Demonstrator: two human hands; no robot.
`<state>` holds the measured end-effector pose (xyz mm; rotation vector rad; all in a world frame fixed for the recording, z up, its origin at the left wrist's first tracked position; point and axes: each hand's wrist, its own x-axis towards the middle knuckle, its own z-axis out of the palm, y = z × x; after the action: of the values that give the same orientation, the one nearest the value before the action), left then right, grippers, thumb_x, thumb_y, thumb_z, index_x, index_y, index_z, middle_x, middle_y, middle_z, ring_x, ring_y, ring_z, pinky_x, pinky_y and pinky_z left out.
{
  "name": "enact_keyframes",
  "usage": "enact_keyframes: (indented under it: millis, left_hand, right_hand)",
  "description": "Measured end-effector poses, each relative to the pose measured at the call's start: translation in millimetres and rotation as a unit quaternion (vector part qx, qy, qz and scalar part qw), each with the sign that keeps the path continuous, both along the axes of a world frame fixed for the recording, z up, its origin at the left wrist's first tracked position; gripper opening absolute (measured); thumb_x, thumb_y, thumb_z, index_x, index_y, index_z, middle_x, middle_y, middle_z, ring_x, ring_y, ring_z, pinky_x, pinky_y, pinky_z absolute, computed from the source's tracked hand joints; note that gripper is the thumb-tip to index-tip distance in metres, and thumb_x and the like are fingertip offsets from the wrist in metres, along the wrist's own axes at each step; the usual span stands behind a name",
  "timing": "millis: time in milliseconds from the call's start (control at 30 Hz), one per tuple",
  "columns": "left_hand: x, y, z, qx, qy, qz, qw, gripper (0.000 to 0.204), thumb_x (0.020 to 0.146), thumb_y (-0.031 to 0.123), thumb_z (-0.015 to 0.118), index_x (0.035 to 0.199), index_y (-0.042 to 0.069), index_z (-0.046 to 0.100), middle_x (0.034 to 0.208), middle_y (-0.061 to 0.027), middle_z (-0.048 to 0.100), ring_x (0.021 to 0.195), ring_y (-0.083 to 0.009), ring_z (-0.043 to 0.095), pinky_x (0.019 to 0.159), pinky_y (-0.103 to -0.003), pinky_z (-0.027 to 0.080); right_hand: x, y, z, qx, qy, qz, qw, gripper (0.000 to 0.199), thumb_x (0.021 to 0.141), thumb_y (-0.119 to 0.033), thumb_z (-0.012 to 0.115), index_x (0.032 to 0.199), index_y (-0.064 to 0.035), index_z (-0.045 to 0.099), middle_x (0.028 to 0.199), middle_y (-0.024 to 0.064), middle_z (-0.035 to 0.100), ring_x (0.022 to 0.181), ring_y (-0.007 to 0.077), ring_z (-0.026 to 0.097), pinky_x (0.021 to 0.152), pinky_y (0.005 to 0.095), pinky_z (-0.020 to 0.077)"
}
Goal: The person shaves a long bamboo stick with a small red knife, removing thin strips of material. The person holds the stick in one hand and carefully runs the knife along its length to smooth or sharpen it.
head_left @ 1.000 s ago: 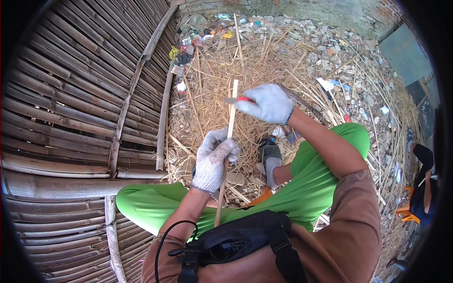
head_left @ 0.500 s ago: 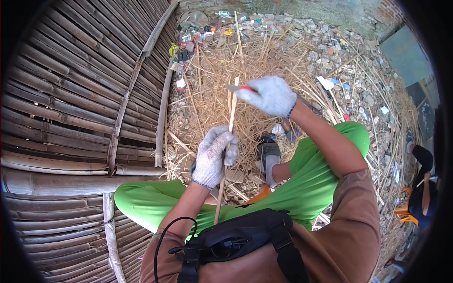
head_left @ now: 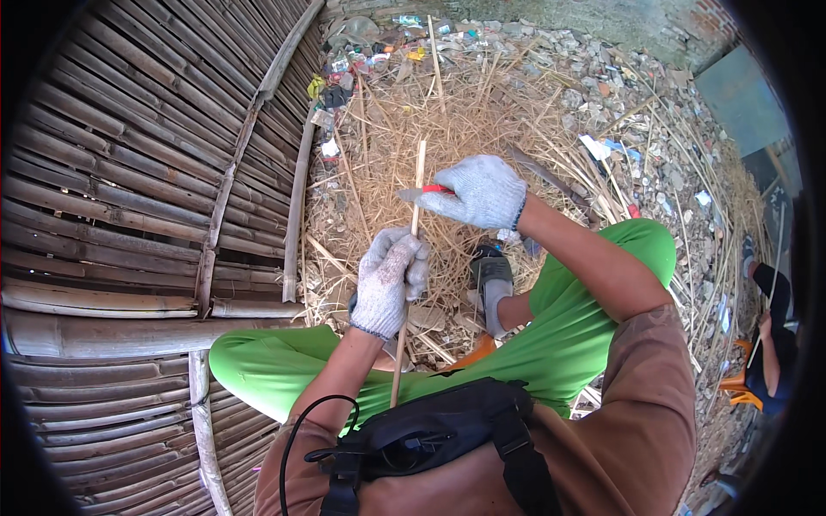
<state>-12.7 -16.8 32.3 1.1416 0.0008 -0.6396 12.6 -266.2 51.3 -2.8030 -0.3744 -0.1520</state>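
A pale, narrow bamboo strip (head_left: 420, 163) runs lengthwise in front of me, its near end by my lap. My left hand (head_left: 389, 273), in a whitish knitted glove with brownish stains, is closed round the strip's middle. Above it my right hand (head_left: 483, 193), gloved alike, grips a red-handled knife (head_left: 437, 188). The knife's short grey blade (head_left: 408, 195) lies across the strip, a little beyond my left fingers. Part of the handle is hidden inside the right glove.
Straw-like shavings (head_left: 465, 112) cover the ground ahead, with rubble and litter around them. A bamboo slat wall (head_left: 120, 189) stands on the left. Long strips (head_left: 607, 193) lie to the right. At the far right a person (head_left: 770, 344) sits holding a thin strip.
My right hand has moved nearer to me with the knife, down along the strip toward my left hand. The left hand has hardly moved. The person at far right has raised a long strip.
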Motion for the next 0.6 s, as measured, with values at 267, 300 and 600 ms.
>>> enact_keyframes:
  millis: [267,300,600]
  left_hand:
    - [5,-4,1,-0.014,-0.005,0.001,1.0,0.016,0.11,0.016,0.066,0.12,0.005,0.06,0.092,-0.0066,0.063,0.058,-0.0079,0.048,0.044,-0.023,0.036]
    - [5,-6,4,-0.004,-0.005,0.005,1.0,0.017,0.11,0.017,0.066,0.12,0.004,0.06,0.091,-0.0064,0.062,0.058,-0.0079,0.047,0.044,-0.023,0.036]
    - [-5,10,9,-0.028,0.009,0.004,1.0,0.02,0.109,0.017,0.068,0.123,0.004,0.06,0.089,-0.0047,0.062,0.059,-0.0084,0.049,0.045,-0.024,0.036]
  right_hand:
    - [11,-13,-8,-0.039,-0.132,-0.016,0.99,0.049,0.099,-0.063,0.068,0.085,-0.0159,0.074,0.077,0.0116,0.073,0.069,0.0346,0.075,0.061,0.05,0.0577]
    - [14,-14,-8,-0.039,-0.134,-0.014,0.99,0.049,0.099,-0.063,0.068,0.085,-0.0159,0.074,0.077,0.0116,0.073,0.069,0.0346,0.075,0.061,0.05,0.0577]
    - [39,-242,0,0.062,-0.135,-0.436,0.887,0.07,0.109,-0.068,0.047,0.103,-0.0047,0.077,0.088,0.0215,0.078,0.07,0.0394,0.074,0.071,0.055,0.0587]
